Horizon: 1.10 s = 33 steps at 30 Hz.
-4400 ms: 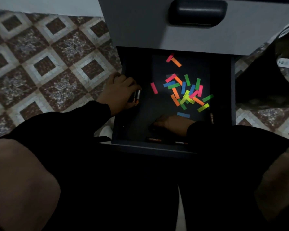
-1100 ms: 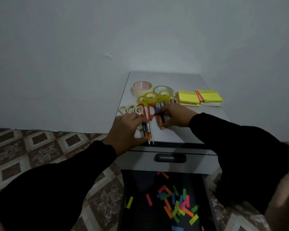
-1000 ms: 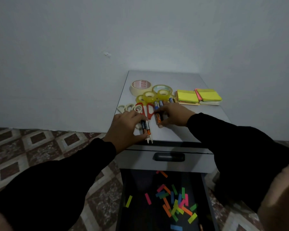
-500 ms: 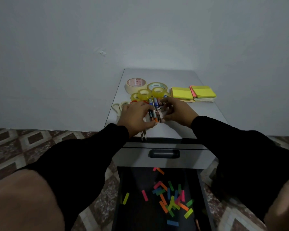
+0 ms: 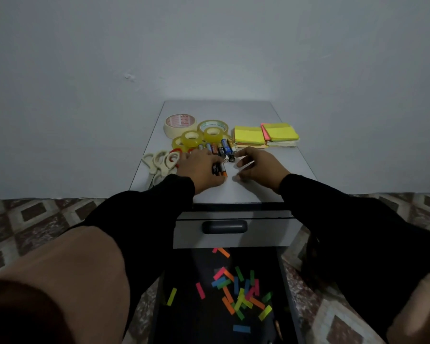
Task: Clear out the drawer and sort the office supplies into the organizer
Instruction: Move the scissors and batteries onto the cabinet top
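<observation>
Left hand [image 5: 201, 170] curled around batteries [image 5: 219, 169], long axes near-to-far, mid-worktop [image 5: 253, 189] beside the battery row [image 5: 219, 150]; right hand [image 5: 257, 166] loosely curled, empty; bare worktop nearer.

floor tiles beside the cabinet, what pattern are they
Brown and beige diamonds, each framing a darker square; the floor tiles show best in the head view.
</observation>
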Tool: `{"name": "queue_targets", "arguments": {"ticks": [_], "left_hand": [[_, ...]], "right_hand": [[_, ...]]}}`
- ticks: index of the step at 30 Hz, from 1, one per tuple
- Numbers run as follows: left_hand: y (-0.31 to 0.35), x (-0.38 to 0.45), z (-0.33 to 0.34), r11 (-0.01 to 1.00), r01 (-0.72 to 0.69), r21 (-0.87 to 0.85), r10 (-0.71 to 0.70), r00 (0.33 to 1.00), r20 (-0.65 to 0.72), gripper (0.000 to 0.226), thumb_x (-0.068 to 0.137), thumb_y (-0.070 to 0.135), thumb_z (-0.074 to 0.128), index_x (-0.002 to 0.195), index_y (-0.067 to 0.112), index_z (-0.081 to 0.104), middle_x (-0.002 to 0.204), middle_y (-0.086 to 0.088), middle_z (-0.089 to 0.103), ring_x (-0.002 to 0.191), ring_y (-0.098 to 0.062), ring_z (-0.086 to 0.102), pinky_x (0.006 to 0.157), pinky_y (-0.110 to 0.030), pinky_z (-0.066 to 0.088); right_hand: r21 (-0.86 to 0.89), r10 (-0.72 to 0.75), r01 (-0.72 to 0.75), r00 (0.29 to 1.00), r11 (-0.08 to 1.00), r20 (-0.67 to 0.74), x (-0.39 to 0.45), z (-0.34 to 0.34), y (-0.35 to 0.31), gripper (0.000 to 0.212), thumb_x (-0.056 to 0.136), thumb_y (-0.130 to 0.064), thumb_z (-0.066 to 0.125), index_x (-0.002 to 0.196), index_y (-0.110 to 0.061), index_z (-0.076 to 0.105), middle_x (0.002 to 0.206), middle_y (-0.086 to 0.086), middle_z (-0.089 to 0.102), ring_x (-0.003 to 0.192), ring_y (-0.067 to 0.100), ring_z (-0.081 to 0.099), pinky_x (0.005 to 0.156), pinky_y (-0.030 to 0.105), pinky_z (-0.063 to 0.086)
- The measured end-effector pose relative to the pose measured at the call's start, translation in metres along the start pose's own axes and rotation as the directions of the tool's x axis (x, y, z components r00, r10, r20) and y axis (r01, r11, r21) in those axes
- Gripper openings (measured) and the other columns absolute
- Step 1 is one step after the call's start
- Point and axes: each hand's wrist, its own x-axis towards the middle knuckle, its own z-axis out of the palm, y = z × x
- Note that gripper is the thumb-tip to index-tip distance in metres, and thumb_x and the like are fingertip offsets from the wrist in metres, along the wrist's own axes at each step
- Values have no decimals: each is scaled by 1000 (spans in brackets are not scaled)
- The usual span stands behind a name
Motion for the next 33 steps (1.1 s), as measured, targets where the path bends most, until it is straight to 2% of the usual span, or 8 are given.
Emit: {"name": "queue_targets", "arguments": {"ticks": [9,12,15,21,24,28,30,33], "left_hand": [[-4,1,2,998,53,33,-51,998,-47,51,80,49,58,127,30,54,120,-3,49,117,-25,41,97,-39,27],[-3,2,3,997,69,27,-67,996,-58,52,79,48,59,126,28,53,122,-3,50,118,-25,41,98,-40,27],[-3,2,3,997,77,3,-77,995,-61,52,78,47,60,126,27,52,123,-3,50,119,-25,40,100,-41,26],[-1,1,2,997,75,-8,-76,996,-55,48,78,45,61,123,30,53,121,-3,50,117,-25,42,99,-41,26],[0,-3,-1,998,66,-8,-66,996,-65,49,78,46,60,123,29,53,121,-2,51,117,-25,42,100,-41,27],[3,-16,-11,999,40,-27,-42,997,-62,52,79,49,61,126,29,51,124,-2,50,119,-24,41,100,-41,26],[8,-28,-18,999,30,-43,-33,997,-64,54,79,51,61,127,30,50,126,-1,49,121,-24,40,101,-41,25],[17,-60,-27,994,-19,-106,10,997,-82,54,80,52,62,129,32,49,124,1,48,122,-22,40,99,-37,24]], "right_hand": [[42,1,0,1000,999,-31,6,13,-7,58,70,0,74,123,-9,52,101,6,59,86,22,58,86,42,53],[56,17,-15,999,998,-35,4,12,-7,56,71,1,73,122,-10,53,101,6,58,83,21,57,79,38,55],[59,31,-29,999,998,-32,1,9,-8,55,72,2,73,121,-9,53,100,5,55,80,20,56,67,28,53],[90,68,-66,997,994,-20,-3,4,-7,57,72,2,73,123,-9,51,102,7,55,81,21,57,62,23,50],[84,66,-64,998,994,-22,-7,2,-8,59,71,1,74,124,-9,50,105,8,55,85,22,57,69,31,53],[39,47,-45,998,998,-37,-22,-2,-12,61,72,-3,75,126,-12,49,114,10,59,96,27,61,91,39,50],[32,33,-32,999,999,-38,-35,-3,-15,62,72,-4,75,127,-12,49,115,9,60,99,27,62,95,40,48],[25,7,-6,1000,1000,-30,-63,-5,-19,60,73,-3,74,126,-13,49,113,7,60,91,23,63,93,35,49]]}}
